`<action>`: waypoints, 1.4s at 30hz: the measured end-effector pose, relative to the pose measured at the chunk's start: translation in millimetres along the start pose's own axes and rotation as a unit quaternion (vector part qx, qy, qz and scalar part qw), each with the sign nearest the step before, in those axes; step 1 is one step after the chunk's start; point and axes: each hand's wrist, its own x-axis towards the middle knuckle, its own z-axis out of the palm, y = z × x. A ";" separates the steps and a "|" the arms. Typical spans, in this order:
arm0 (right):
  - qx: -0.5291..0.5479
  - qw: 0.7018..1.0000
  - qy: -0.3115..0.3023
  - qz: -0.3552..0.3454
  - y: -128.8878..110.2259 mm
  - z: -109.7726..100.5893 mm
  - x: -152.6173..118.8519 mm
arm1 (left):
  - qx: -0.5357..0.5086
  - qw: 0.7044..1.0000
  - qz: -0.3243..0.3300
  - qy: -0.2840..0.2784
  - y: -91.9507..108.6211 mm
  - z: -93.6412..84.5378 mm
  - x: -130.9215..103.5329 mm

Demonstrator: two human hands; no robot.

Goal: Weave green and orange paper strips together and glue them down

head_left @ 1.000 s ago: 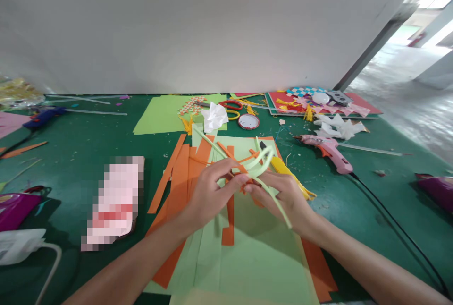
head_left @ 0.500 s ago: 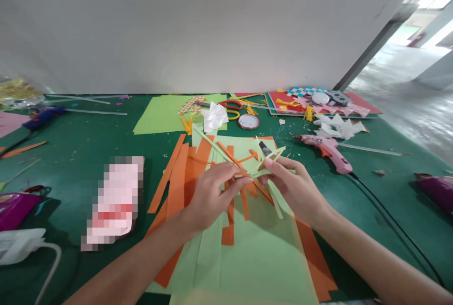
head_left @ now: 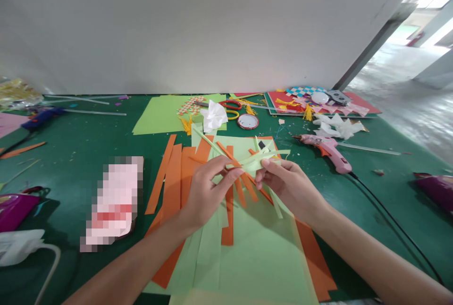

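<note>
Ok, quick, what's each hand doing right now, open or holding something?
Left hand: closed, holding a bunch of orange and green paper strips.
Right hand: closed, pinching green strips of that same bunch.

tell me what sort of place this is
Most likely a handicraft workspace: a pink glue gun lies on the green table, which also holds orange paper strips and pale green paper.

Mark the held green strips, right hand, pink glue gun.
Green strips [head_left: 253, 163], head view: visible middle.
Right hand [head_left: 293, 182], head view: middle of the hand.
Pink glue gun [head_left: 331, 147], head view: body.
</note>
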 end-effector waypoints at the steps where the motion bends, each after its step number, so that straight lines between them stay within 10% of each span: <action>1: 0.006 1.000 0.001 -0.001 0.1 -0.4 0.2 | -0.004 1.000 -0.003 0.000 0.1 -0.1 0.5; 9: 0.047 0.998 0.046 -0.005 -1.2 -6.5 2.9 | 0.032 0.999 0.023 -0.014 -0.3 -1.7 0.6; 26: 0.070 0.996 -0.011 0.044 7.8 -8.2 9.4 | -0.092 0.987 -0.129 0.019 2.0 -4.4 4.3; 42: -0.203 0.976 -0.012 -0.074 -5.2 -8.9 6.3 | -0.036 0.991 -0.113 -0.053 4.9 3.8 -2.8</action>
